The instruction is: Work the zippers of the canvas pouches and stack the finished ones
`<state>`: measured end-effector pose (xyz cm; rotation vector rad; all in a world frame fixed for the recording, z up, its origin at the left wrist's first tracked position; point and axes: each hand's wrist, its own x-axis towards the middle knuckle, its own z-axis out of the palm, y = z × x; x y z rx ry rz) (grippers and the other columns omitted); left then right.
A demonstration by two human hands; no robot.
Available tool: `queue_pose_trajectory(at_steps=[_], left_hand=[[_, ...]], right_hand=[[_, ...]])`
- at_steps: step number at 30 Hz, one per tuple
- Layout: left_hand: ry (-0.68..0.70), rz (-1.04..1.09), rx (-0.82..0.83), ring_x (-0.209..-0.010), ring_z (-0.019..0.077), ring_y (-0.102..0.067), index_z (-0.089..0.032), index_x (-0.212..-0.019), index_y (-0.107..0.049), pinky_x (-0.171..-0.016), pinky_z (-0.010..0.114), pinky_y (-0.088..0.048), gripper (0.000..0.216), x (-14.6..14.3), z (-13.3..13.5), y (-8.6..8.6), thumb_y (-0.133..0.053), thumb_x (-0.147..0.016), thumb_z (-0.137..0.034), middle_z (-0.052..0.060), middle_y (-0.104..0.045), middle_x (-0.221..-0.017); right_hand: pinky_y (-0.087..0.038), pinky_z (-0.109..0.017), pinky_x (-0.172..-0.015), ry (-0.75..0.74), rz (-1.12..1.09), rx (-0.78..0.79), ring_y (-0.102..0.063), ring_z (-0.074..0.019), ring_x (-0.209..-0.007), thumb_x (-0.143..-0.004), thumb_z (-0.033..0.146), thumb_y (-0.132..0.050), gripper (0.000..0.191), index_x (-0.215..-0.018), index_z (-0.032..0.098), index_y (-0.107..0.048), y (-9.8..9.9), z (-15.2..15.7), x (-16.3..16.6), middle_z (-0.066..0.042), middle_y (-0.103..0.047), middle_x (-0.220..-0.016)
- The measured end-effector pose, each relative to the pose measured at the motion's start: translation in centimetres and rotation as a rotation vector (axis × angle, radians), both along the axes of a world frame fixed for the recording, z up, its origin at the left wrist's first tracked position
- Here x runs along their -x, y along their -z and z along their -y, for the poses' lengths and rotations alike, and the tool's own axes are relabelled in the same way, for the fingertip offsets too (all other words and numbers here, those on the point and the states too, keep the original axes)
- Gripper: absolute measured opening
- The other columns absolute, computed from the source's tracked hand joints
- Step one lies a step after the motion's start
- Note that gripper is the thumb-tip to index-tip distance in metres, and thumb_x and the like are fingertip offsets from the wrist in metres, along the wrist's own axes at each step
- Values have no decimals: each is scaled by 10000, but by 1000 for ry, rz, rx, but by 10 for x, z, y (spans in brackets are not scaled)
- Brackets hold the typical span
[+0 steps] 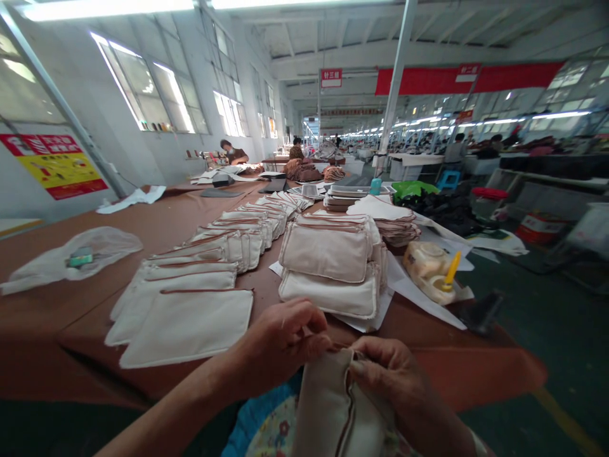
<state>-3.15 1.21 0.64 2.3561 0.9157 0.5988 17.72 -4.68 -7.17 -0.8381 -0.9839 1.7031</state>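
Observation:
In front of my lap hangs a cream fabric pouch (pixel 323 406) with a dark brown trimmed edge running down it. My right hand (pixel 392 371) grips the pouch near its top, thumb pressed on the brown edge. At the top corner, my left hand (pixel 295 330) is closed with its fingertips pinched together on the trim; what exactly lies between them is partly hidden. Just beyond my hands is a stack of cream pouches (pixel 328 251). To its left, a long overlapping row of similar brown-edged pouches (pixel 200 324) lies across the table.
The brown-covered table (pixel 42 317) extends ahead. A clear plastic bag (pixel 109 244) lies at left. On the right stand a glue-stained container (pixel 423 263) with a yellow-handled tool (pixel 451 270) and a stack of cut pieces (pixel 390 222). Other people sit farther back.

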Motion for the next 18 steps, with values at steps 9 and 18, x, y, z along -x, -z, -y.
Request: queue_pose_trajectory(at_steps=[9, 18], left_hand=[[39, -16, 2, -699, 118, -527, -153, -802, -615, -644, 214, -372, 142, -13, 8, 18, -544, -918, -194, 4, -607, -782], [2, 88, 490, -602, 103, -346, -170, -753, -476, -526, 210, -282, 310, -11, 4, 15, -456, -959, -400, -49, -403, -665]], right_hand=[[-331, -210, -536, -21, -35, 11, -461, -96, -565, -753, 401, -779, 323, -838, 94, -733, 2, -1, 5, -30, -602, -664], [-280, -210, -546, -163, 102, -99, -369, -86, -613, -881, 399, -655, 315, -840, 88, -677, -5, 1, -1, -5, -503, -696]])
